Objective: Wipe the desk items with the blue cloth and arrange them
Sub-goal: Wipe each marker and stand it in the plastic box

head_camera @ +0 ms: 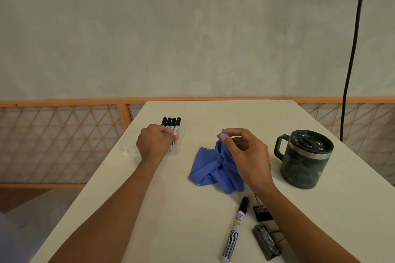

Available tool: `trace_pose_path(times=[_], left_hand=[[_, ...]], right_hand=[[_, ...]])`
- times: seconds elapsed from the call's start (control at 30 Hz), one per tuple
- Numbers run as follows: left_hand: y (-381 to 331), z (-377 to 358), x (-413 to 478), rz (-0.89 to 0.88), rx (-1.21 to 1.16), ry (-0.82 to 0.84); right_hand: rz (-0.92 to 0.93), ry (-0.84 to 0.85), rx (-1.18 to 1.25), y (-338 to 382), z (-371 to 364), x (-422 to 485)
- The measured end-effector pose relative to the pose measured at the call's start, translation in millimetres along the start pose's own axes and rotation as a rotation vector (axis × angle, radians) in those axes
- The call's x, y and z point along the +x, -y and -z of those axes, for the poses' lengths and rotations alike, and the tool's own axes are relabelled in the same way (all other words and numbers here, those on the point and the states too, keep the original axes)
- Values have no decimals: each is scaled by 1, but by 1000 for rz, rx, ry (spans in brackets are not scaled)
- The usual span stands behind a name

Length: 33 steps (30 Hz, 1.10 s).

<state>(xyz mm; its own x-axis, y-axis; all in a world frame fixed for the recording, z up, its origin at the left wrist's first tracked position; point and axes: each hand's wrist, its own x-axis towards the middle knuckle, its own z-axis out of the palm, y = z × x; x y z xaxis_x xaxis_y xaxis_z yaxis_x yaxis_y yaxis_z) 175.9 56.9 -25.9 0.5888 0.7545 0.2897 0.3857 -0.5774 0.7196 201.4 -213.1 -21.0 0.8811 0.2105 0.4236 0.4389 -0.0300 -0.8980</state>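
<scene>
A crumpled blue cloth [213,168] lies mid-desk, one corner lifted in the pinch of my right hand [243,153]. Several black-capped markers [172,123] lie side by side at the far left of the white desk [171,209]. My left hand [156,142] rests curled over their near ends and hides them, so its hold is unclear. One more marker [236,229] lies alone near the front. Beside it are two black binder clips [261,212] [266,241], partly under my right forearm. A dark lidded mug [305,159] stands at the right.
The desk's left edge drops to the floor beside an orange lattice railing [59,141]. A black cable [350,60] hangs down the wall behind the mug. A faint clear plastic tray [130,148] seems to sit under my left hand.
</scene>
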Motion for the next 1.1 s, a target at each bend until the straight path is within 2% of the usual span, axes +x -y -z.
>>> trace_pose_path(times=[0.43, 0.63, 0.77, 0.93, 1.1], left_hand=[[1, -1, 1, 12, -47, -22], [10, 15, -23, -129, -176, -6], [4, 24, -66, -236, -215, 174], [-24, 33, -123, -397, -178, 646], [-42, 30, -160, -521, 8, 785]], right_hand=[[5, -16, 5, 2, 1, 0], [24, -45, 10, 6, 5, 2], [-3, -27, -2, 4, 8, 2], [26, -40, -22, 8, 10, -2], [91, -65, -114, 1, 8, -5]])
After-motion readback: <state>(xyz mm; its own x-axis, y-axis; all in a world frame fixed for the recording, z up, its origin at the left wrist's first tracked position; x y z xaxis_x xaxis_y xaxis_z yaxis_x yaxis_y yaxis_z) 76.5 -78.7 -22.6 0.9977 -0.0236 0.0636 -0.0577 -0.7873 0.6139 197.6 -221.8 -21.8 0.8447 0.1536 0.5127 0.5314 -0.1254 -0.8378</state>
